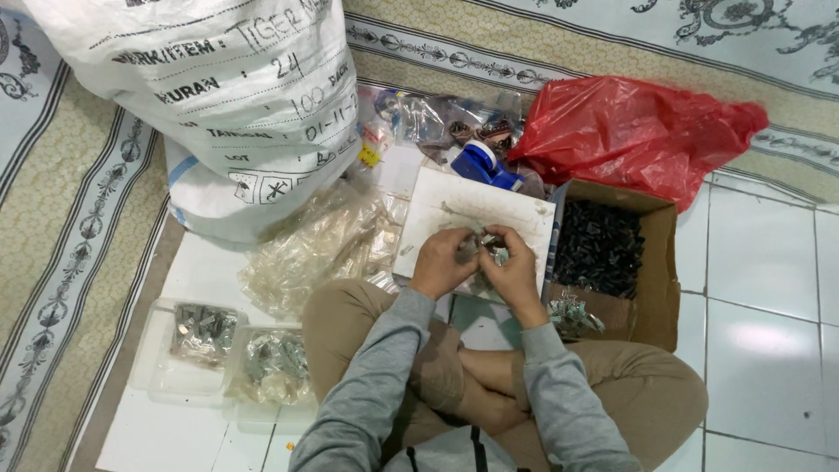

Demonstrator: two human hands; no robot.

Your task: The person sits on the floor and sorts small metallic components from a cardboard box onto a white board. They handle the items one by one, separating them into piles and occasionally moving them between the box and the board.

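1. Floor scene: white tiles (769, 288) on the right, a patterned beige-and-grey carpet (61, 227) on the left and across the top. Person sits cross-legged, grey sleeves, tan trousers.
2. Far left, by the left knee: two clear plastic tubs (175, 371) side by side, each holding small silvery packed parts.
3. Upper left: big white woven sack (227, 87) with dark printed and handwritten markings, standing on the carpet edge.
4. Below the sack, next to the left knee: heap of empty clear plastic sleeves (323, 245).
5. Centre: white flat board (454, 205) lying in front of the knees; both hands are over its near edge.
6. Left hand (441, 262): fingers curled closed, pinching the left side of a small silvery metal piece (489, 247).
7. Right hand (514, 271): fingers also curled closed on the same piece from the right. Hands touch each other around it; piece is mostly hidden, so exact shape can't be told.
8. Behind the board: blue tape dispenser (483, 163) amid clear bags of small items (428, 118).
9. Right: open cardboard box (660, 262) filled with small black parts (599, 245), a cluster of silvery metal parts (572, 313) at its near corner.
10. Upper right: crumpled red plastic bag (629, 131), touching the box's far edge.
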